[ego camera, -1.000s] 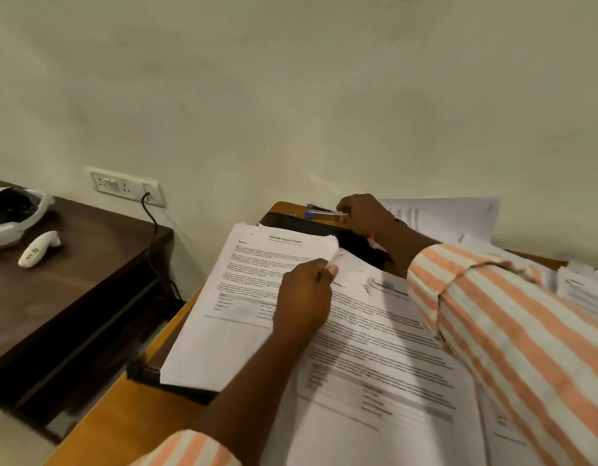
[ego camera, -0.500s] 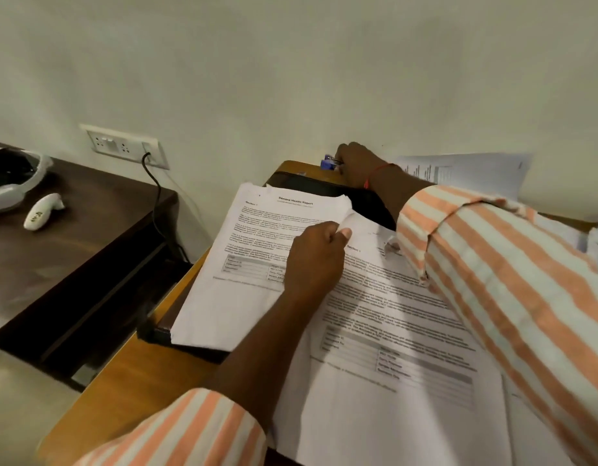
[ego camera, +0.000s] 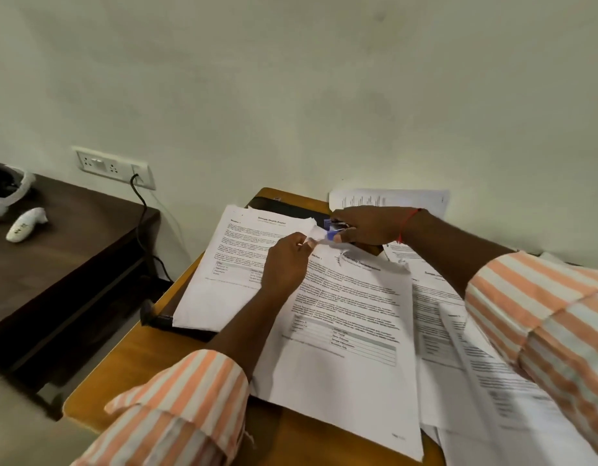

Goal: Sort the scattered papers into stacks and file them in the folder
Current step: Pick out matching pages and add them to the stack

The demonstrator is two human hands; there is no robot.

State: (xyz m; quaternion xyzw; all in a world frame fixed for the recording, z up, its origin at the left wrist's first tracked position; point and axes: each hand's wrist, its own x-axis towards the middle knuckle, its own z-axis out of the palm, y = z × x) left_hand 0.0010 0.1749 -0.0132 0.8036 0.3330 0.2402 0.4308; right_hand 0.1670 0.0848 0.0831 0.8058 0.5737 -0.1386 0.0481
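Blue plastic shows between the fingers of the right hand [ego camera: 368,227]: a small stapler [ego camera: 332,230], gripped around its body, with its mouth toward the left hand [ego camera: 286,264]. The left hand pinches the upturned top corner of the left stack of printed sheets [ego camera: 223,264], thumb and forefinger closed on the paper and offering that corner into the stapler's mouth. Whether the corner is fully seated between the stapler's halves cannot be told; the fingers hide it.

To do this step well, I judge the left pinch should square the sheet edges first, so every page sits in the mouth, and hold them just beside the stapler while the right hand squeezes straight down without twisting. A corner pushed in too shallow would catch only the top pages.

This stack lies below and to the left of the pinch, on the black folder [ego camera: 163,320] whose edge shows beneath it, on the wooden desk [ego camera: 149,361]. Its long axis runs from near the person up toward the wall, leaning slightly right, with the heading at the far end. A second report stack [ego camera: 348,334] lies just right of the pinch, overlapping the first and similarly oriented. More loose papers [ego camera: 459,331] spread under the right forearm, and one sheet [ego camera: 388,198] lies beyond the stapler by the wall.
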